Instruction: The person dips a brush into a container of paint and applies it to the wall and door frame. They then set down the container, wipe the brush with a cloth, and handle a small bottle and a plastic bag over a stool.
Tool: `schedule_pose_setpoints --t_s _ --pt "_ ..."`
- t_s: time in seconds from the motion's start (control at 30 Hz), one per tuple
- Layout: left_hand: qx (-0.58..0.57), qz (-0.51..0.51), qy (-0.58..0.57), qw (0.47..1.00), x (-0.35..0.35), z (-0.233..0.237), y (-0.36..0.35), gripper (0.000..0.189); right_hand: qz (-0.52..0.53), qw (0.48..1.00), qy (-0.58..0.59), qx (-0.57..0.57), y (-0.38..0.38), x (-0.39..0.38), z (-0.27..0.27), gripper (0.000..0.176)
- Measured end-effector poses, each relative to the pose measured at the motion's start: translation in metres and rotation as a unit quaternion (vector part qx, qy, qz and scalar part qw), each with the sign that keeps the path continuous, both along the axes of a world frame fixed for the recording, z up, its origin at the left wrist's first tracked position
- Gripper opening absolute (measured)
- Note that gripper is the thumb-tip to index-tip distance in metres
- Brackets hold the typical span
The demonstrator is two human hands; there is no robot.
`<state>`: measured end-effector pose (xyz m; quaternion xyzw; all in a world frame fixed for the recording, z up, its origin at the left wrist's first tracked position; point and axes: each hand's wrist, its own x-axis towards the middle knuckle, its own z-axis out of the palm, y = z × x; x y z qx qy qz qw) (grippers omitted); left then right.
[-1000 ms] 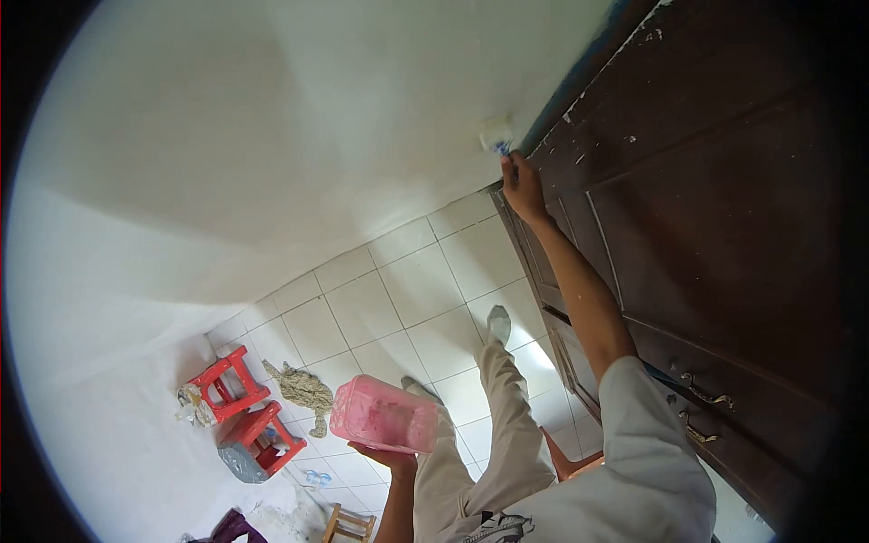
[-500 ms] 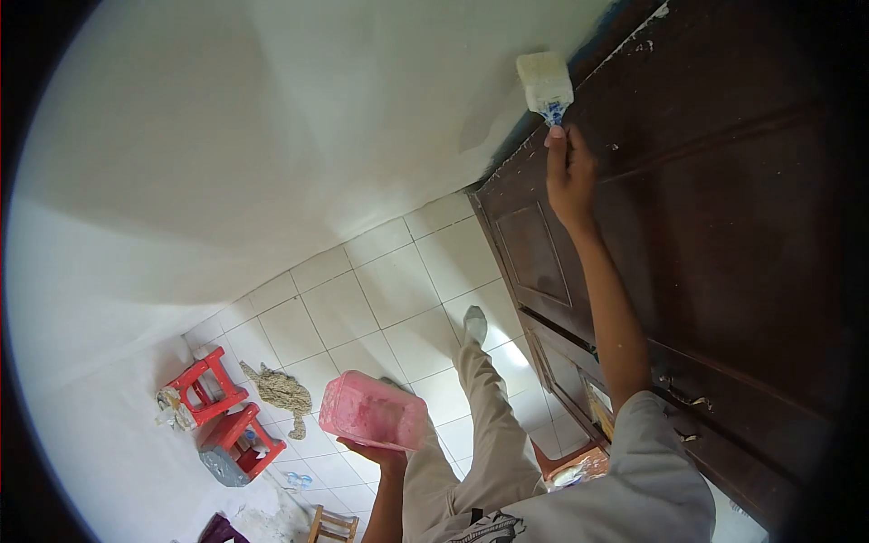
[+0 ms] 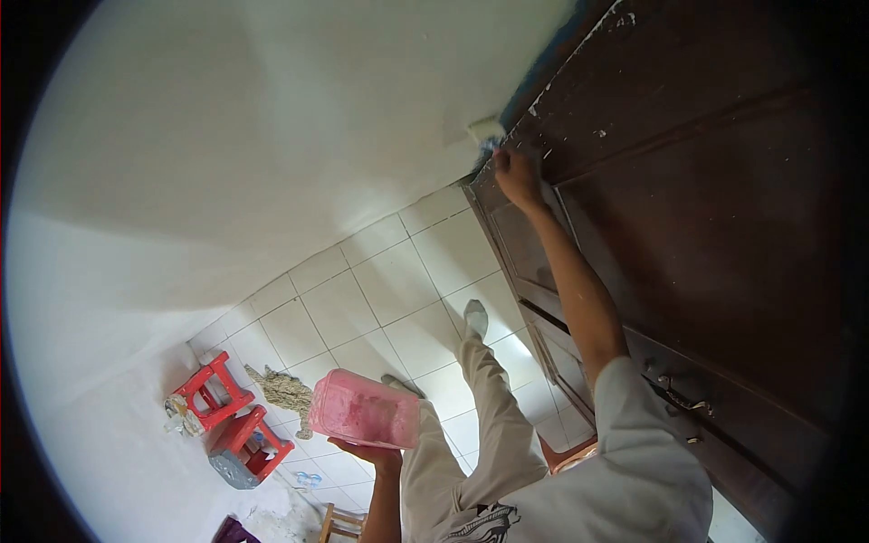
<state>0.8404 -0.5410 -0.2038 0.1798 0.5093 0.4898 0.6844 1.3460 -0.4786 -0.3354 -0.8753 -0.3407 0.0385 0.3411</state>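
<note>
My right hand (image 3: 520, 181) is closed around the handle of a paintbrush (image 3: 487, 133), whose pale, paint-coated bristles rest against the white wall (image 3: 362, 100). The brush is close to the dark strip beside the brown wooden door (image 3: 688, 208). My left hand (image 3: 369, 452) grips a pink plastic container (image 3: 364, 409) from its lower edge, at waist height. Whitish paint smears cover the inside of the container. Part of the brush handle is hidden by my right fingers.
Two red stools (image 3: 214, 389) stand by the wall at the left, near a crumpled patterned cloth (image 3: 282, 395) on the white tiled floor (image 3: 389, 281). A small wooden stool (image 3: 342, 523) is at the bottom. Metal handles (image 3: 683, 395) stick out from the door.
My right hand has moved the paintbrush down and left along the wall's edge, towards the corner near the floor. My left hand with the container has shifted slightly left.
</note>
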Motion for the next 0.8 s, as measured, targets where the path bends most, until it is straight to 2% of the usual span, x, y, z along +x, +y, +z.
schedule_pose_setpoints --t_s 0.07,0.1,0.13,0.17,0.2,0.27,0.3,0.33,0.37,0.4,0.43,0.47,0.57,0.6,0.67,0.73,0.8 --pt "0.009 -0.024 -0.038 0.999 -0.002 -0.004 -0.001 0.083 0.006 0.997 0.070 0.043 0.000 -0.011 0.105 0.033" --pt "0.002 -0.021 -0.044 0.999 0.001 -0.002 -0.002 0.082 0.008 0.997 0.069 0.041 -0.004 -0.022 0.146 0.033" --pt "-0.002 -0.018 -0.052 0.998 0.005 -0.004 -0.002 0.081 -0.007 0.993 0.059 0.099 -0.008 -0.031 0.182 0.033" --pt "-0.001 -0.016 -0.054 0.998 0.006 -0.006 -0.003 0.081 -0.023 0.986 0.050 0.157 -0.008 -0.036 0.198 0.034" --pt "-0.004 0.001 -0.047 0.999 0.006 -0.009 -0.004 0.080 -0.022 0.986 0.049 0.158 -0.005 -0.035 0.193 0.034" --pt "-0.004 0.017 -0.033 0.999 0.008 -0.012 -0.002 0.080 -0.030 0.986 -0.059 0.154 0.005 -0.026 0.152 0.034" --pt "-0.004 0.027 -0.059 0.998 0.012 -0.009 -0.001 0.079 -0.031 0.986 -0.056 0.153 0.009 -0.021 0.113 0.034" --pt "-0.002 0.040 -0.087 0.995 0.015 -0.009 0.000 0.077 -0.018 0.995 -0.044 0.088 0.016 -0.016 0.062 0.034" --pt "0.001 0.039 -0.082 0.996 0.010 -0.015 0.001 0.077 -0.006 0.999 -0.029 0.024 0.020 -0.017 0.018 0.034" --pt "0.026 0.028 -0.074 0.997 0.002 -0.025 0.003 0.076 -0.008 0.999 -0.025 0.029 0.018 -0.020 -0.013 0.034" --pt "0.050 0.018 -0.065 0.997 -0.004 -0.030 0.004 0.075 -0.013 0.999 0.026 -0.046 0.009 -0.020 -0.040 0.035" --pt "0.053 0.015 -0.063 0.996 -0.001 -0.031 0.009 0.075 -0.020 0.990 0.074 -0.120 0.005 -0.019 -0.054 0.037" --pt "0.055 0.036 -0.029 0.997 -0.005 -0.027 0.005 0.073 0.024 0.977 0.114 -0.177 -0.004 -0.008 -0.079 0.039" --pt "0.040 0.037 -0.056 0.997 -0.009 -0.030 0.007 0.072 0.024 0.977 0.109 -0.183 -0.003 -0.007 -0.065 0.039" --pt "0.022 0.043 -0.099 0.994 0.002 -0.033 0.005 0.070 0.001 0.993 0.072 -0.092 0.010 -0.005 0.010 0.040" --pt "0.023 0.022 -0.151 0.988 0.012 -0.024 0.006 0.068 -0.006 0.998 0.046 -0.051 0.005 -0.014 0.104 0.039" --pt "0.017 0.028 -0.144 0.989 0.011 -0.020 0.008 0.067 -0.029 0.999 0.010 0.041 -0.007 -0.029 0.154 0.037"
